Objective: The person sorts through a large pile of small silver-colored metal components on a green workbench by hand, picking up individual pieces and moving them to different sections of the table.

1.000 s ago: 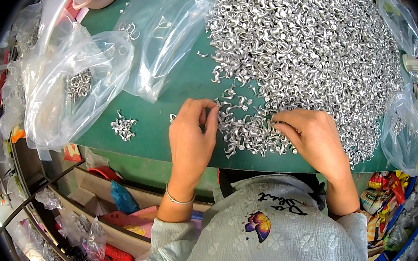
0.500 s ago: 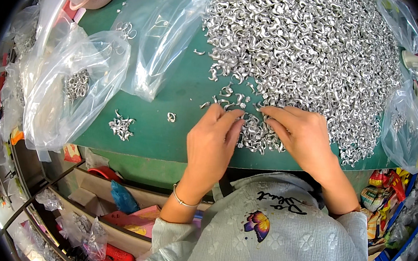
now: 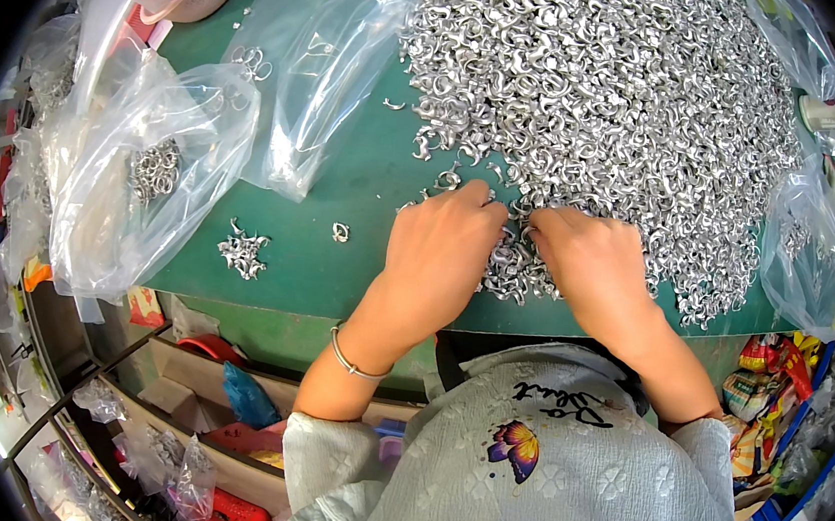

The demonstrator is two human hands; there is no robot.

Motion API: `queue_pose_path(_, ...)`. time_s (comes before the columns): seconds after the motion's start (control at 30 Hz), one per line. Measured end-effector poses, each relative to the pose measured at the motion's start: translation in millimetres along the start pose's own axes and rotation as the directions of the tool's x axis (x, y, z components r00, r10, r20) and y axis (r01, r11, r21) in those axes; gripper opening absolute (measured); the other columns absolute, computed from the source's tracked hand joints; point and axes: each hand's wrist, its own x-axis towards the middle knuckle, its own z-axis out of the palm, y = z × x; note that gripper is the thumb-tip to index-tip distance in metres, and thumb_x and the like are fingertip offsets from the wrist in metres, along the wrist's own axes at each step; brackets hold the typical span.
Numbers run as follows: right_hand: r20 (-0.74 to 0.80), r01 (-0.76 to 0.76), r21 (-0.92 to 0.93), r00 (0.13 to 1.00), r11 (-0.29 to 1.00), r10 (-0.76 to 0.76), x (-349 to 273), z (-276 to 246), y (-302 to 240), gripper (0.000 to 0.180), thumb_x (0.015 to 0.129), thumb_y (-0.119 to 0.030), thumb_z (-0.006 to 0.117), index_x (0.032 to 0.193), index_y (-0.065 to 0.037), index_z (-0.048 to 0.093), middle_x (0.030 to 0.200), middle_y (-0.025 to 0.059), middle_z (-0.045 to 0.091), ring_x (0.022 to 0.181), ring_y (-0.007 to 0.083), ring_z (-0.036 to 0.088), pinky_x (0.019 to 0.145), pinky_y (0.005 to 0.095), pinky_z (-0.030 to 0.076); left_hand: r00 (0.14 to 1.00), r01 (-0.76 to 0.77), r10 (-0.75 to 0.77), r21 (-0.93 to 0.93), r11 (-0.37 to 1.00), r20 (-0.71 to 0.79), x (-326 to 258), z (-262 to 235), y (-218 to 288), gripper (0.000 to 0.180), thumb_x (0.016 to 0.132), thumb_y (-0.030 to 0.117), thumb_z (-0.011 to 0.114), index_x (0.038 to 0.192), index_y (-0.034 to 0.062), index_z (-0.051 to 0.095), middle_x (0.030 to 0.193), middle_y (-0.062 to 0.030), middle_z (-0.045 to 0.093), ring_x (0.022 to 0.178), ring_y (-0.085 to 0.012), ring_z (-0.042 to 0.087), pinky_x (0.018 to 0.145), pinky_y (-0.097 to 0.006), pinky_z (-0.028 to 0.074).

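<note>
1. In the head view, the left hand and the right hand are laid palm-down, side by side, at the near edge of a large heap of small silver metal hooks spread over the green surface.
2. The fingers of both hands are curled down together into the near fringe of the heap; whether a hook is actually pinched cannot be told, since the fingertips are hidden among the pieces.
3. A small cluster of hooks lies between the two hands, touching both; the bulk of the heap lies beyond the fingertips, toward the far edge and the far right corner. Both hands are about equally near to it.
4. No single long axis can be read from the pieces, which lie tangled in all directions.
5. Toward the left edge, a little separate pile of hooks and one lone hook are seen, well apart from the left hand.
6. Clear plastic bags are spread at the left: one holding metal rings, another nearly empty. A further bag lies at the right edge.
7. Nothing stands between the hands and the heap.
</note>
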Motion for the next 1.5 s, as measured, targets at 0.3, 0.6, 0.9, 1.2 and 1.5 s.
queue_pose_path(0.3,-0.032,0.089,0.174,0.996,0.981,-0.084,2.8,-8.6,13.6,0.009,0.074,-0.005,0.063,0.082,-0.003,0.061,0.074,0.0093,0.063,0.063,0.0213,0.064,0.050,0.0342,0.048,0.991,0.072,-0.107,-0.347,0.935,-0.082,-3.4,1.0,-6.8,0.009,0.077,0.000,0.065,0.085,0.0013,0.062,0.069,-0.0095,0.050,0.056,-0.0218,0.050,0.053,-0.031,0.041)
queue_pose_path(0.6,0.210,-0.209,0.919,0.977,-0.336,-0.034,-9.4,-12.5,41.1,0.016,0.086,-0.003,0.058,0.101,0.005,0.059,0.074,0.0074,0.058,0.054,0.0069,0.041,0.042,0.0170,0.028,0.936,0.168,-0.328,-0.656,0.736,-0.128,-18.6,10.7,-18.3,0.003,0.086,-0.001,0.059,0.089,-0.0021,0.060,0.074,0.0015,0.055,0.060,-0.0044,0.043,0.053,-0.021,0.036)
queue_pose_path(0.9,0.277,-0.279,0.772,0.956,-0.571,-0.092,0.7,-1.1,35.6,0.022,0.094,-0.015,0.050,0.096,0.004,0.061,0.078,0.0092,0.057,0.055,0.0097,0.044,0.039,0.0194,0.032,0.885,0.246,-0.465,-0.839,0.485,-0.009,-24.3,7.5,-14.3,0.004,0.089,0.000,0.057,0.091,-0.0019,0.058,0.077,-0.0009,0.058,0.066,-0.0034,0.048,0.057,-0.019,0.038)
queue_pose_path(1.2,-0.179,-0.014,0.419,0.979,0.908,0.097,3.6,-8.1,7.7,0.013,0.079,-0.009,0.066,0.092,-0.007,0.068,0.068,0.0099,0.058,0.055,0.0259,0.058,0.050,0.0360,0.046,0.905,0.158,-0.420,-0.857,0.491,-0.074,-27.3,11.1,-12.8,0.018,0.088,-0.004,0.056,0.104,-0.0029,0.061,0.080,-0.0004,0.060,0.069,-0.0032,0.051,0.058,-0.017,0.040)
queue_pose_path(1.5,-0.117,0.036,0.036,0.993,0.999,-0.032,13.3,6.3,6.8,0.008,0.077,-0.009,0.064,0.084,-0.007,0.064,0.071,0.0106,0.056,0.060,0.0297,0.061,0.050,0.0400,0.047,0.878,0.228,-0.432,-0.974,-0.004,0.207,-29.0,-0.8,-15.7,0.016,0.090,0.004,0.056,0.104,-0.0035,0.060,0.081,-0.0080,0.065,0.056,-0.0029,0.043,0.046,-0.016,0.031)
